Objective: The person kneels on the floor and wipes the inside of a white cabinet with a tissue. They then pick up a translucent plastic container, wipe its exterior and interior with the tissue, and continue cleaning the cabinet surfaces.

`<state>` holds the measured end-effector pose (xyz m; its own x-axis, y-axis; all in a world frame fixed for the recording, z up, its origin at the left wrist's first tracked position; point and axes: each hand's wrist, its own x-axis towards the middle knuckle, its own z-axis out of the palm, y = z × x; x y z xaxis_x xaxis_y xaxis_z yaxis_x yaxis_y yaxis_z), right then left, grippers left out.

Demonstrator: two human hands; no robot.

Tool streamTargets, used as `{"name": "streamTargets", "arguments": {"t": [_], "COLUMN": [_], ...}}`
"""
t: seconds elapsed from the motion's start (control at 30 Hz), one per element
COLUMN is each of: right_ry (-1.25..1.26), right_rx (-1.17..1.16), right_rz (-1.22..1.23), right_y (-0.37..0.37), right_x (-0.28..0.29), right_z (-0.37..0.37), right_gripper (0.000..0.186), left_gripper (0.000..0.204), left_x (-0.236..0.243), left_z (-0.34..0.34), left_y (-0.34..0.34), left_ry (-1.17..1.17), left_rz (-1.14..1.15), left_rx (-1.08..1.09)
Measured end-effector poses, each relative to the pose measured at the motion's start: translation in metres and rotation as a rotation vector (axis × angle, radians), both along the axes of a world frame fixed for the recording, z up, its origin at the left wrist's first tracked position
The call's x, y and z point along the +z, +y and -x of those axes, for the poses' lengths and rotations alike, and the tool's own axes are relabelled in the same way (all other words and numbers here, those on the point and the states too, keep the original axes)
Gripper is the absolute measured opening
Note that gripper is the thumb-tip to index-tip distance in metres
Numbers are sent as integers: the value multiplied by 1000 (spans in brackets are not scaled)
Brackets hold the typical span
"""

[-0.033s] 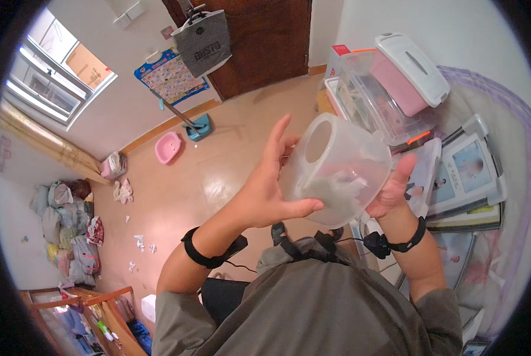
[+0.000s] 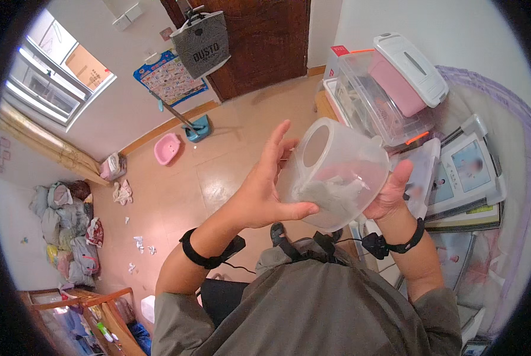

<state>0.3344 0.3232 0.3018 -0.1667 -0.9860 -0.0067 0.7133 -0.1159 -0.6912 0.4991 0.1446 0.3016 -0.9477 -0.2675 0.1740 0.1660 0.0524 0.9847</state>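
Note:
Between my two hands is a translucent, frosted plastic tub, roughly cylindrical and held tilted above the floor. A large oval opening shows at its upper left, and something pale and whitish shows in or through its lower part; I cannot make out what. My left hand wraps its left side, thumb along the near edge and fingers partly hidden behind the tub. At the right side my right hand presses with its palm and thumb, the other fingers hidden beneath. Each wrist wears a black strap with a small device.
Stacked clear and pink storage boxes stand at the right, with framed photos nearer. A pink basin and blue dustpan sit on the floor by the wall. Paper scraps and piled bags lie left.
The tub has shifted slightly down and to the left with both hands still around it. Little else differs.

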Motion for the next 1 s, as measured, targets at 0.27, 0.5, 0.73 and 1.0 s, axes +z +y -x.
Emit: {"name": "streamTargets", "arguments": {"t": [0.27, 0.5, 0.73, 1.0], "right_ry": [-346, 274, 188, -42], "right_rx": [-198, -125, 3, -177], "right_rz": [66, -127, -108, 8], "right_y": [5, 30, 36, 39], "right_x": [-13, -10, -8, -18], "right_z": [4, -17, 0, -5], "right_gripper": [125, 126, 138, 118], "left_gripper": [132, 133, 127, 123], "left_x": [-9, -14, -20, -25], "left_z": [-5, -4, -9, -13], "left_y": [4, 4, 3, -2], "left_ry": [-42, 14, 30, -6], "left_rz": [-102, -11, 131, 272], "left_rx": [8, -10, -54, -73]}}
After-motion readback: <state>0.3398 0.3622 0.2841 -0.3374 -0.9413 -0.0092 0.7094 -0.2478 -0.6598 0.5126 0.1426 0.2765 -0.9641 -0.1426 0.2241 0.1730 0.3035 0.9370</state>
